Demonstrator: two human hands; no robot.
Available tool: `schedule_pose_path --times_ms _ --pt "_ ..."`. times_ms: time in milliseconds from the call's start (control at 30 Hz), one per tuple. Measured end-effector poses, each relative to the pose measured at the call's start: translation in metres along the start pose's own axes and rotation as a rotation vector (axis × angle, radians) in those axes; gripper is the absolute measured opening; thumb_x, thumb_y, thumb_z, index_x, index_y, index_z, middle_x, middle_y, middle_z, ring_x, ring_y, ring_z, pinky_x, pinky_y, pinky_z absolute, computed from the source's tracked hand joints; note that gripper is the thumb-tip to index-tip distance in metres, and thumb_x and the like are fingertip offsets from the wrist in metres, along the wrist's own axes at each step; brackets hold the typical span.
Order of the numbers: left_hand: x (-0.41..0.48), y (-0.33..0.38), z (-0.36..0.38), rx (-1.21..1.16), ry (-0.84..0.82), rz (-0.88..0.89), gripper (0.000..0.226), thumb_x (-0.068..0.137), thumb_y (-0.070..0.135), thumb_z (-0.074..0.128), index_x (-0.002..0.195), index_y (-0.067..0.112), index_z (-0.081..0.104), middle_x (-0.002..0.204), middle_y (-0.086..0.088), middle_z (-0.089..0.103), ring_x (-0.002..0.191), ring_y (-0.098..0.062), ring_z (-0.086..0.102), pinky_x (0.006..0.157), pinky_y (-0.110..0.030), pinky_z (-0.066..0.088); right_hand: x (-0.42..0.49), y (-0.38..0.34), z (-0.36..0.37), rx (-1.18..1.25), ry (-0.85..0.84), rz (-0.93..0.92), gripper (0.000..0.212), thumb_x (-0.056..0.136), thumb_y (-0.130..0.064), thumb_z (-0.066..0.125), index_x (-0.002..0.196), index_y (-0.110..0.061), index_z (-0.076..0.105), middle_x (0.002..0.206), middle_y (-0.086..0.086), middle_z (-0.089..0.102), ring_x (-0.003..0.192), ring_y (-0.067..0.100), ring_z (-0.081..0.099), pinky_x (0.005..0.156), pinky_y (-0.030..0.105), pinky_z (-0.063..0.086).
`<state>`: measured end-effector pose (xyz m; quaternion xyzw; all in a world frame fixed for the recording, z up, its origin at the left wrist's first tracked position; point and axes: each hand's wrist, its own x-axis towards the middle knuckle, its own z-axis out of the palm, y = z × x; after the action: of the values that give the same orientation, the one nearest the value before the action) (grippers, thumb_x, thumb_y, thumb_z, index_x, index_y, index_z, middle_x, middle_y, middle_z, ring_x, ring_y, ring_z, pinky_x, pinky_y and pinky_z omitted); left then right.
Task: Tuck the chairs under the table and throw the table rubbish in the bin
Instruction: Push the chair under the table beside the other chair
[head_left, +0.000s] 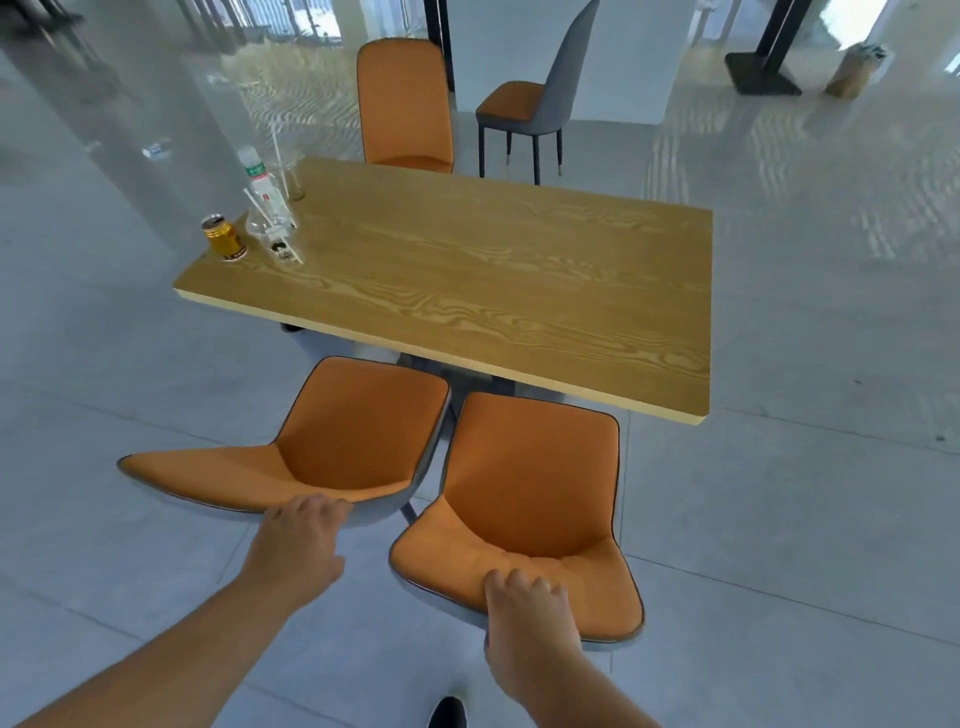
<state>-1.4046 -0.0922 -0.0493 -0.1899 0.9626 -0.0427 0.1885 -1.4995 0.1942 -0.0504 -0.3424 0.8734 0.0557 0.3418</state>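
Two orange chairs stand side by side at the near edge of a wooden table (467, 270). My left hand (301, 540) grips the top of the left chair's backrest (249, 473); its seat (363, 410) reaches to the table edge. My right hand (524, 618) grips the top of the right chair's backrest (519, 571). Rubbish sits on the table's far left corner: a gold can (223, 238), a clear plastic bottle (262, 184), a crumpled clear cup with straws (270, 223) and a small wrapper (283, 252). No bin is in view.
A third orange chair (405, 104) stands at the table's far side. A fourth chair with a grey back (535, 109) stands apart on the floor behind it. A black stand base (763, 73) and a bag (852, 73) lie far right. My shoe (447, 714) shows below.
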Motion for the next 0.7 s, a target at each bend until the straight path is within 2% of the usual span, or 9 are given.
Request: schedule_pose_path --times_ms 133,267,300,367,433,500,600,700 --pt "0.009 -0.051 0.005 0.045 -0.022 -0.081 0.072 0.086 0.053 0.063 0.150 0.033 0.038 0.145 0.006 0.051 0.129 -0.019 0.046 0.104 -0.037 0.038 0.013 -0.018 -0.001 0.059 0.057 -0.065 0.050 0.096 -0.028 0.058 0.141 -0.019 0.038 0.133 0.010 0.053 0.118 0.037 0.052 0.105 0.052 0.039" --pt "0.032 -0.084 0.014 0.008 -0.025 -0.013 0.055 0.091 0.042 0.060 0.144 0.036 0.045 0.138 0.010 0.057 0.121 -0.016 0.053 0.100 -0.037 0.041 0.031 -0.036 -0.001 0.087 0.065 -0.017 0.042 0.096 -0.032 0.057 0.135 -0.023 0.043 0.130 0.006 0.057 0.116 0.033 0.054 0.102 0.047 0.042" --pt "0.038 -0.090 0.016 -0.008 -0.007 0.026 0.049 0.091 0.038 0.063 0.138 0.034 0.053 0.130 0.009 0.063 0.113 -0.017 0.059 0.095 -0.036 0.045 0.035 -0.042 -0.002 0.088 0.078 0.004 0.039 0.097 -0.033 0.056 0.133 -0.025 0.045 0.128 0.004 0.058 0.115 0.031 0.055 0.100 0.046 0.043" --pt "0.041 -0.100 0.018 -0.051 0.028 0.123 0.035 0.081 0.031 0.079 0.115 0.025 0.070 0.101 0.004 0.073 0.086 -0.020 0.067 0.072 -0.037 0.055 0.040 -0.054 -0.001 0.089 0.107 0.064 0.032 0.095 -0.034 0.055 0.125 -0.026 0.048 0.121 0.003 0.060 0.110 0.029 0.056 0.095 0.044 0.045" --pt "0.042 -0.108 0.021 -0.094 0.075 0.227 0.034 0.062 0.024 0.093 0.090 0.019 0.075 0.076 0.001 0.071 0.061 -0.021 0.064 0.049 -0.035 0.053 0.041 -0.067 -0.001 0.099 0.126 0.133 0.030 0.094 -0.036 0.056 0.121 -0.028 0.048 0.117 0.001 0.061 0.107 0.028 0.057 0.092 0.043 0.045" --pt "0.044 -0.113 0.019 -0.107 0.111 0.298 0.036 0.053 0.023 0.097 0.079 0.020 0.072 0.065 0.003 0.066 0.051 -0.018 0.059 0.039 -0.029 0.044 0.042 -0.079 -0.004 0.098 0.129 0.176 0.033 0.093 -0.040 0.058 0.122 -0.028 0.048 0.116 0.000 0.061 0.107 0.027 0.057 0.091 0.043 0.045" --pt "0.051 -0.121 0.015 -0.126 0.083 0.348 0.031 0.059 0.025 0.093 0.072 0.024 0.064 0.060 0.007 0.060 0.048 -0.012 0.051 0.040 -0.023 0.032 0.052 -0.104 -0.015 0.080 0.099 0.177 0.032 0.095 -0.033 0.056 0.124 -0.025 0.049 0.117 0.002 0.060 0.107 0.029 0.058 0.089 0.043 0.044" --pt "0.054 -0.124 0.018 -0.107 0.039 0.346 0.015 0.081 0.030 0.073 0.082 0.026 0.059 0.073 0.006 0.064 0.060 -0.015 0.056 0.048 -0.028 0.041 0.060 -0.119 -0.025 0.039 0.064 0.179 0.028 0.095 -0.019 0.050 0.123 -0.022 0.052 0.115 0.005 0.061 0.103 0.031 0.059 0.078 0.042 0.040"
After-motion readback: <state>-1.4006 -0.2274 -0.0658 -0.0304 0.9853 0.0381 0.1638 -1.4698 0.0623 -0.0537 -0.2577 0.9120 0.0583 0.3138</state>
